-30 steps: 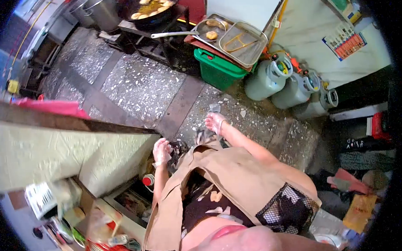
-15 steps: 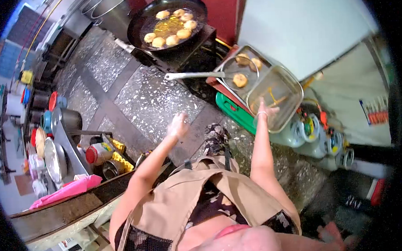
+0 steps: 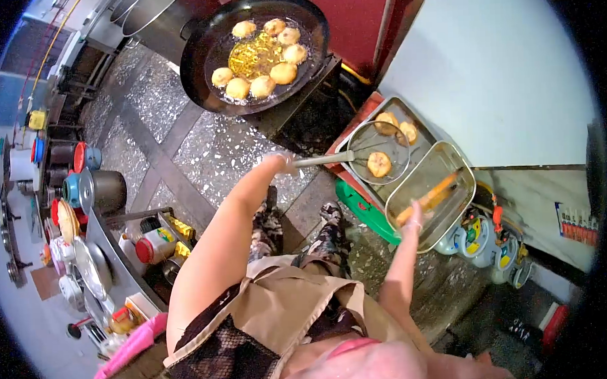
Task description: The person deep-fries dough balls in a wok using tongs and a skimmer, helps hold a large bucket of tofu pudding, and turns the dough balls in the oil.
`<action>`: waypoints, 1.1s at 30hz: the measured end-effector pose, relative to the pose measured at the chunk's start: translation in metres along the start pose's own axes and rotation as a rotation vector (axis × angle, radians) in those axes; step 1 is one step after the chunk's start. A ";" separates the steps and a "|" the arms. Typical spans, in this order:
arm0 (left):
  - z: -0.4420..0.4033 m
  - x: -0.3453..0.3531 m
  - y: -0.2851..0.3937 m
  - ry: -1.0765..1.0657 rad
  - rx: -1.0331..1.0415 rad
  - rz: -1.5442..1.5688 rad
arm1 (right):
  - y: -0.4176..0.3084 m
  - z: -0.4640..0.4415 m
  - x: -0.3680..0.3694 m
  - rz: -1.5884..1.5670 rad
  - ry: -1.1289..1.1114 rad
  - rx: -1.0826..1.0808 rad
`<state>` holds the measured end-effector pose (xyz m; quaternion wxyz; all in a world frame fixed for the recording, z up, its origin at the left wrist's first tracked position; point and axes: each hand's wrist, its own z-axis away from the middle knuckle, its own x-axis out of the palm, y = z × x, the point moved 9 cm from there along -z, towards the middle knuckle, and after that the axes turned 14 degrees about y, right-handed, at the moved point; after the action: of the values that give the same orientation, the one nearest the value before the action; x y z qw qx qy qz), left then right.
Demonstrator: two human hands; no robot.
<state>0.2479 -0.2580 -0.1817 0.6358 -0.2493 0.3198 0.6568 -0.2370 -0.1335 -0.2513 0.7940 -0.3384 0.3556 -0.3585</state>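
My left hand (image 3: 284, 163), in what looks like a thin clear glove, is closed round the metal handle of a strainer (image 3: 322, 159). The strainer's round basket rests over a metal tray (image 3: 399, 104) and holds a golden fried dough piece (image 3: 379, 164). Two more fried pieces (image 3: 387, 124) lie beside or under it. My right hand (image 3: 413, 219) is closed on a long orange-brown wooden stick (image 3: 440, 190), blurred, over a second, shallow metal tray (image 3: 469, 177). Ahead, a black wok (image 3: 196, 76) of hot oil holds several fried dough pieces (image 3: 283, 73) floating round its edge.
A green plastic basket (image 3: 368, 217) sits below the trays. Gas canisters (image 3: 476, 240) stand at right, under a white panel (image 3: 506, 69). On the left is a metal counter (image 3: 121, 246) with pots and a red-lidded jar (image 3: 152, 248). A big steel pot (image 3: 157, 24) stands beside the wok.
My left hand has moved forward and taken hold of the strainer's handle. My right hand, flat over the shallow tray before, now grips the wooden stick from it. The view has shifted.
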 end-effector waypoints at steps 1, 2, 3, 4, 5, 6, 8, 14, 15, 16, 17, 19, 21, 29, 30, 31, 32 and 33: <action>-0.008 0.017 -0.007 -0.015 0.017 -0.004 | 0.010 -0.001 -0.007 -0.235 -0.091 0.131; -0.017 0.057 -0.006 -0.229 0.111 0.178 | 0.004 0.018 -0.010 -0.455 -0.297 0.302; -0.017 0.081 0.001 -0.442 0.207 0.352 | -0.019 0.058 -0.016 -0.606 -0.382 0.339; 0.017 0.050 0.015 -0.468 0.162 0.526 | -0.029 0.082 -0.028 -0.650 -0.410 0.299; 0.010 0.065 0.018 -0.473 0.286 0.552 | -0.046 0.118 -0.039 -0.702 -0.384 0.265; -0.005 0.085 0.020 -0.474 0.472 0.556 | -0.060 0.154 -0.047 -0.753 -0.356 0.229; -0.016 0.118 0.019 -0.493 0.738 0.619 | -0.059 0.199 -0.066 -0.763 -0.289 0.216; 0.150 -0.017 -0.041 -0.584 0.260 1.277 | -0.076 0.340 -0.027 -0.943 -0.618 0.184; 0.157 -0.019 -0.060 -0.597 0.235 1.293 | -0.078 0.355 -0.016 -0.935 -0.606 0.178; 0.161 -0.022 -0.077 -0.606 0.214 1.305 | -0.081 0.369 -0.002 -0.932 -0.596 0.168; 0.171 -0.042 -0.093 -0.558 0.207 1.307 | -0.086 0.383 0.016 -0.980 -0.701 0.158; 0.181 -0.069 -0.129 -0.470 0.179 1.325 | -0.095 0.416 0.047 -0.939 -0.650 0.198; 0.187 -0.087 -0.158 -0.397 0.172 1.393 | -0.089 0.426 0.081 -0.904 -0.751 0.212; 0.180 -0.131 -0.271 -0.043 0.039 1.330 | -0.098 0.533 0.184 -0.525 -1.058 0.266; 0.171 -0.133 -0.285 -0.010 0.034 1.323 | -0.095 0.544 0.198 -0.424 -1.101 0.229; 0.160 -0.133 -0.298 -0.003 0.042 1.298 | -0.089 0.549 0.213 -0.352 -1.079 0.205; 0.157 -0.141 -0.303 -0.029 0.057 1.330 | -0.080 0.556 0.227 -0.281 -1.049 0.189; 0.153 -0.148 -0.311 -0.055 0.076 1.335 | -0.075 0.564 0.240 -0.276 -1.012 0.197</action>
<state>0.5797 -0.2497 -0.0024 0.1091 0.0417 0.4122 0.9036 0.3111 -0.2075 0.0233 0.8399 -0.4363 -0.1551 -0.2833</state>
